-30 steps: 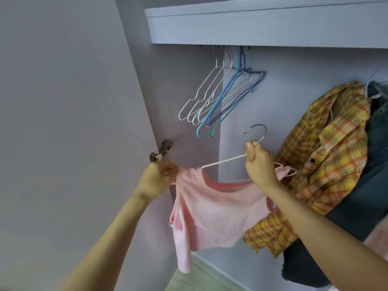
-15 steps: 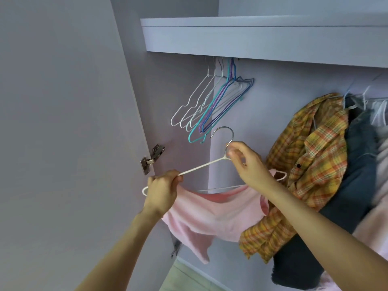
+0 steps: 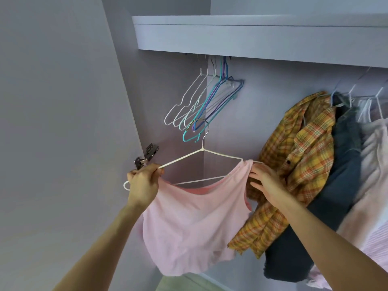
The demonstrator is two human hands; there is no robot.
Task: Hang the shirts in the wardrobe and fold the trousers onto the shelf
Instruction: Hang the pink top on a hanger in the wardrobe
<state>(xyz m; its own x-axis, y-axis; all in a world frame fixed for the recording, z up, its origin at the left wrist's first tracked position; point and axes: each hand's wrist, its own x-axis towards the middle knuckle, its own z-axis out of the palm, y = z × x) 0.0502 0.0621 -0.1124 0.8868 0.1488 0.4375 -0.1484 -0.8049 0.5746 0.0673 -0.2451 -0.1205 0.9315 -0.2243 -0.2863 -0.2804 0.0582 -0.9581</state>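
**Pink top being drawn onto a white hanger at the wardrobe**

Since half a second ago, the right hand (image 3: 265,184) has let go of the hook of the white hanger (image 3: 201,151) and dropped to its right shoulder, where the pink top (image 3: 195,223) now sits higher over the wire. Its fingers lie spread and fairly straight against the strap of the top there. The left hand (image 3: 143,186) pinches the left arm of the hanger between thumb and curled fingers, gripping the other edge of the top as well. The hanger is held tilted in the air, its metal hook free, just below a bunch of empty hangers (image 3: 201,103) under the shelf (image 3: 252,36). To the right hang a yellow checked shirt (image 3: 294,171), a dark blue garment (image 3: 327,198) and pale pink clothes (image 3: 371,177). A door hinge (image 3: 146,157) shows on the left.
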